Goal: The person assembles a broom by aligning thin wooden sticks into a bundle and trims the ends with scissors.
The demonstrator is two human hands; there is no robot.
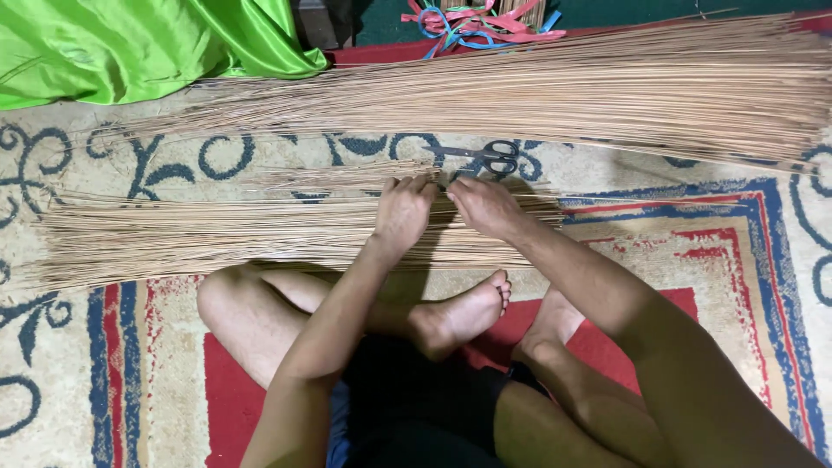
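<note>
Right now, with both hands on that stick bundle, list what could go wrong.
1. The left hand and right hand press on the near bundle of thin sticks; its left end is splayed, so sticks could slip loose and scatter over the carpet.
2. The scissors lie just beyond the fingers; a blind reach might nick a fingertip.
3. The bare foot sits close under the bundle, where stiff stick ends could poke it.

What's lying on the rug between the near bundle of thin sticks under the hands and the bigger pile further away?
In the head view, a pair of scissors lies on the patterned rug between the near bundle and the bigger pile.
</note>
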